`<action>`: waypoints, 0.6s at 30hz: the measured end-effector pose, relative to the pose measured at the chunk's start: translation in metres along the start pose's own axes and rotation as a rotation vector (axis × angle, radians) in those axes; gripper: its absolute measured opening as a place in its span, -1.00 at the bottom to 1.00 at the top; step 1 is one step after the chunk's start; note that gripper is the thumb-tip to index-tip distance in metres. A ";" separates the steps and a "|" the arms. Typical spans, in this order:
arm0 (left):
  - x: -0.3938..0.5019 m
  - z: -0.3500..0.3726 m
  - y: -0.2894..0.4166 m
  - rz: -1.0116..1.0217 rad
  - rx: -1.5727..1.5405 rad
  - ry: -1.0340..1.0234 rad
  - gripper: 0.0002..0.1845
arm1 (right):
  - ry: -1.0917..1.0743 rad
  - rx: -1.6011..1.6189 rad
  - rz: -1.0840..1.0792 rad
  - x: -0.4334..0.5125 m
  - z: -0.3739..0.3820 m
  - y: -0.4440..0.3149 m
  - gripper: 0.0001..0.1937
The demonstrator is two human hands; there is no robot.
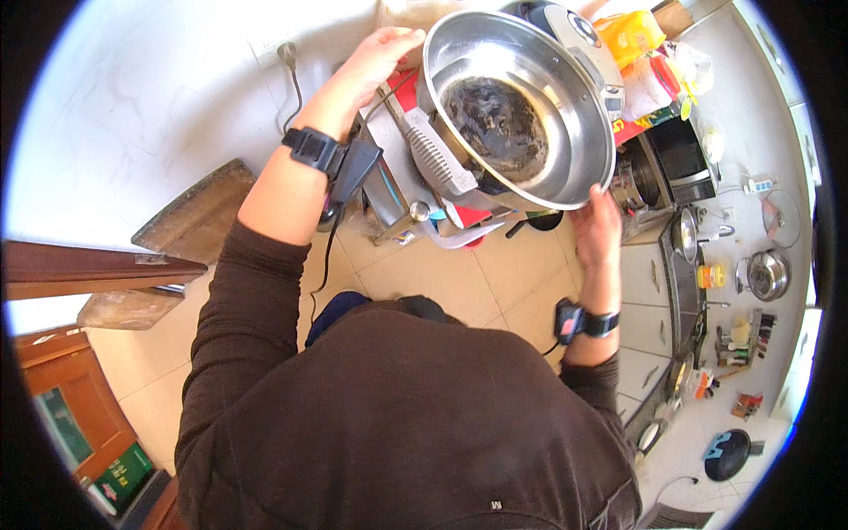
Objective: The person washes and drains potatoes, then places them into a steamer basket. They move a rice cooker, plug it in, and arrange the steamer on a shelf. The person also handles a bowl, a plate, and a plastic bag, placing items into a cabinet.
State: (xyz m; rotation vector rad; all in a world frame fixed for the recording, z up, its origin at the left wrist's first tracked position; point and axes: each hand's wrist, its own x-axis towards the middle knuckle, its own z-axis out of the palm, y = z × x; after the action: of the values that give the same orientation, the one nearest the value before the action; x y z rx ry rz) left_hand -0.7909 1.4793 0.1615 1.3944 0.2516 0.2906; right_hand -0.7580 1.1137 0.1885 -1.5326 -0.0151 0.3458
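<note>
A large stainless steel basin [570, 126] with a dark, scorched-looking bottom is tilted between my two hands. My left hand [387, 56] is at the basin's upper left rim, its fingers partly hidden behind it. At the lower right rim is my right hand [599, 222], thumb on the edge and fingers underneath. A grey ribbed handle [437, 152], apparently of an appliance, shows beside the basin's lower left wall. Behind the basin's upper right side stands a rice cooker [596, 56], partly covered by it. Both wrists wear black strapped devices.
Right of the rice cooker are a yellow bag [629, 36] and a red-lidded jar [652, 83]. A black microwave [679, 159] stands beyond. A power cord [291, 79] hangs from the wall socket at upper left. A wooden board [195, 209] leans on the wall.
</note>
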 end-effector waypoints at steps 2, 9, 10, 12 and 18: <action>0.012 -0.002 0.004 -0.122 -0.029 -0.191 -0.45 | 0.143 0.055 -0.018 -0.021 0.023 0.016 -0.58; 0.042 0.007 -0.003 0.080 -0.217 -0.442 -0.52 | 0.196 0.030 -0.037 -0.074 0.092 0.026 -0.38; 0.047 0.006 -0.004 0.095 -0.241 -0.513 -0.51 | 0.231 0.055 -0.029 -0.078 0.104 0.027 -0.38; 0.051 0.007 -0.010 0.086 -0.252 -0.497 -0.52 | 0.348 0.139 -0.021 -0.081 0.129 0.027 -0.37; 0.049 0.019 -0.025 0.249 -0.407 -0.408 -0.53 | 0.449 0.214 -0.135 -0.068 0.166 0.034 -0.62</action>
State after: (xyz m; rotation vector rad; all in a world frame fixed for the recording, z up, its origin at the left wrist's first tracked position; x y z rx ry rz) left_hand -0.7374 1.4751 0.1394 1.0488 -0.3069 0.2389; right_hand -0.8666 1.2593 0.1772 -1.3596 0.2625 -0.1067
